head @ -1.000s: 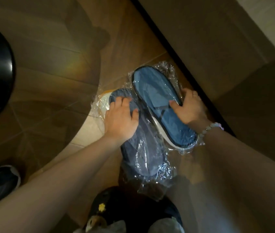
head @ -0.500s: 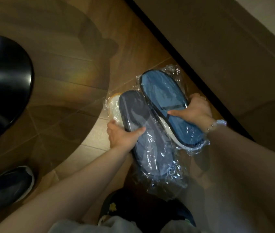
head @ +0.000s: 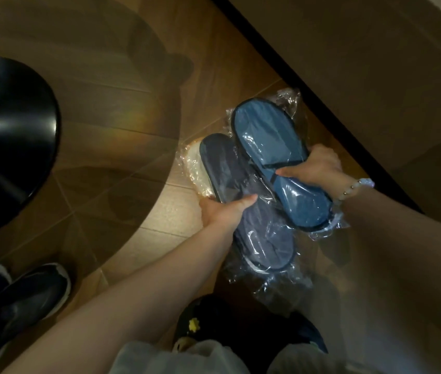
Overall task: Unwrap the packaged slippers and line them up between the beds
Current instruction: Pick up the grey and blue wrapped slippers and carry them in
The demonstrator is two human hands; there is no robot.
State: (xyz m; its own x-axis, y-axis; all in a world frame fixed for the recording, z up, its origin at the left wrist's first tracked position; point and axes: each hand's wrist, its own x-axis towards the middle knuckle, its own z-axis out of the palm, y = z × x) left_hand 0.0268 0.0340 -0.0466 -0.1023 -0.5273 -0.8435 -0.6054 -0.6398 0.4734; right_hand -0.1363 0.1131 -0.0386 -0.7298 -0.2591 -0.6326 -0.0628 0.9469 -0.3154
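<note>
Two slipper packs in clear crinkled plastic are held above the wooden floor (head: 122,109). My right hand (head: 316,168) grips the bright blue slipper pack (head: 265,139) at its middle, thumb on top. My left hand (head: 223,211) grips the dark navy slipper pack (head: 257,233) from its left edge, thumb across the top. The blue pack overlaps the navy pack's right side. A pale slipper (head: 195,168) shows under the navy one, inside the same wrap.
A dark bed base edge (head: 308,98) runs diagonally at the upper right. A round black object (head: 11,136) sits at the left. A dark shoe (head: 27,306) is at the lower left, and a black shoe with a yellow charm (head: 200,325) at the bottom.
Both hands went from pressing flat on the packs to gripping them by their sides and lifting them off the floor. The view shifted slightly left.
</note>
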